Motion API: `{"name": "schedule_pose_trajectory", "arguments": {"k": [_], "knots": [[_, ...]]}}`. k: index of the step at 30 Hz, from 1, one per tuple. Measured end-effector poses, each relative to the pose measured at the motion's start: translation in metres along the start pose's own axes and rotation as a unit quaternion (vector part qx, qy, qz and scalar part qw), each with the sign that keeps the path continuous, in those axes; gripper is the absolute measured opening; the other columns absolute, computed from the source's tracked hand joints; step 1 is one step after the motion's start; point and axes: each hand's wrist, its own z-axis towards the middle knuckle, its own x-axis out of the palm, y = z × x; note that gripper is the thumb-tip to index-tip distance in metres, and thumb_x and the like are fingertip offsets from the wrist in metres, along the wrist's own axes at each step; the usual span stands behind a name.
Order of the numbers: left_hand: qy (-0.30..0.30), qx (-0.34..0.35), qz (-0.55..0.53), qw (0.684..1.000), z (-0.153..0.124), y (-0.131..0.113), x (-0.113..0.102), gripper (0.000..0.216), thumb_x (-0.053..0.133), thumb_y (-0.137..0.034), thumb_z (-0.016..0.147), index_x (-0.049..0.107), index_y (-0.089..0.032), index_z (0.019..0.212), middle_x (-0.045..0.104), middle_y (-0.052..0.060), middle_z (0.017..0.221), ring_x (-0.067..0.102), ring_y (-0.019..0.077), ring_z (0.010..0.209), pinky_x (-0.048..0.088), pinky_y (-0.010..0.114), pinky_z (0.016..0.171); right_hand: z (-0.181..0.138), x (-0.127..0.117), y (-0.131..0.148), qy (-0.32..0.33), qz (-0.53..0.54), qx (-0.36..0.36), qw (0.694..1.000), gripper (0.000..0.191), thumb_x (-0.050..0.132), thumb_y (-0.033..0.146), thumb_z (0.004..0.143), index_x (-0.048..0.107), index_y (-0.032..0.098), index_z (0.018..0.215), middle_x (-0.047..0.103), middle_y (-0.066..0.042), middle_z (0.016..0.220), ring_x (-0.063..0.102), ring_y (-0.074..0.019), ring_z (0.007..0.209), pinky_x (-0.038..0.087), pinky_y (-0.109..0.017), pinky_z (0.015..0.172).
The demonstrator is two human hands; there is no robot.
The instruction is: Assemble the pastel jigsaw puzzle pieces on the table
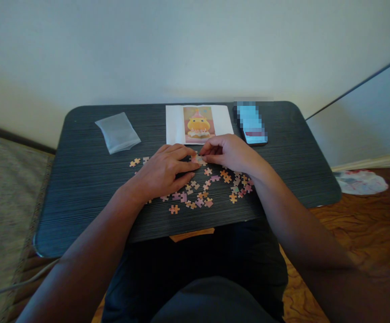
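Several small jigsaw pieces (183, 197) in orange, pink and pale colours lie scattered over the dark table. A few pale puzzle pieces (198, 159) sit close together between my hands; whether they are joined is too small to tell. Fingers stretched out, my left hand (164, 172) lies flat on the table with its fingertips at the left side of those pieces and covers others. From the right, my right hand (230, 152) pinches at the cluster's edge with thumb and forefinger, apparently on a puzzle piece mostly hidden by the fingertips.
Beyond my hands lies a white sheet (174, 125) with a printed picture of a yellow figure in a party hat. A clear zip bag (119, 132) is at the back left, a phone (251, 122) at the back right. The dark table (80, 202) stands against a wall.
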Motion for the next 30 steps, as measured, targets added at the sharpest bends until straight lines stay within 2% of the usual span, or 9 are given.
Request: {"name": "schedule_pose_trajectory", "arguments": {"k": [9, 14, 23, 30], "knots": [[0.005, -0.007, -0.013, 1.0, -0.001, 0.0, -0.001, 0.033, 0.061, -0.033, 0.112, 0.081, -0.024, 0.136, 0.072, 0.013, 0.146, 0.068, 0.0336, 0.134, 0.053, 0.054, 0.11, 0.002, 0.002, -0.007, -0.013, 0.016, 0.011, 1.0, 0.017, 0.081, 0.024, 0.092, 0.081, 0.023, 0.109, 0.08, -0.003, 0.093, 0.073, -0.0193, 0.084, 0.06, -0.039, 0.084], [0.002, -0.011, -0.015, 1.0, -0.001, 0.0, -0.001, 0.032, 0.062, -0.034, 0.112, 0.081, -0.025, 0.136, 0.073, 0.012, 0.145, 0.068, 0.0332, 0.134, 0.052, 0.054, 0.11, 0.001, 0.002, -0.007, -0.009, 0.017, 0.009, 1.0, 0.015, 0.08, 0.024, 0.092, 0.08, 0.023, 0.107, 0.08, -0.003, 0.093, 0.073, -0.0198, 0.085, 0.061, -0.039, 0.085], [0.002, -0.001, -0.003, 1.0, 0.0, -0.001, -0.002, 0.031, 0.06, -0.032, 0.113, 0.082, -0.022, 0.134, 0.073, 0.014, 0.143, 0.069, 0.0335, 0.132, 0.054, 0.055, 0.108, 0.0, 0.004, 0.013, -0.005, -0.054, 0.018, 0.998, 0.006, 0.079, 0.023, 0.096, 0.076, 0.022, 0.1, 0.076, -0.001, 0.087, 0.069, -0.0177, 0.08, 0.055, -0.036, 0.079], [0.009, -0.003, 0.01, 1.0, 0.001, -0.004, -0.003, 0.032, 0.061, -0.031, 0.113, 0.081, -0.022, 0.135, 0.073, 0.014, 0.144, 0.069, 0.0339, 0.133, 0.055, 0.055, 0.109, 0.006, 0.005, 0.017, 0.008, -0.124, 0.031, 0.992, 0.005, 0.077, 0.018, 0.096, 0.075, 0.021, 0.1, 0.079, -0.004, 0.094, 0.072, -0.0194, 0.086, 0.053, -0.036, 0.08]]}}
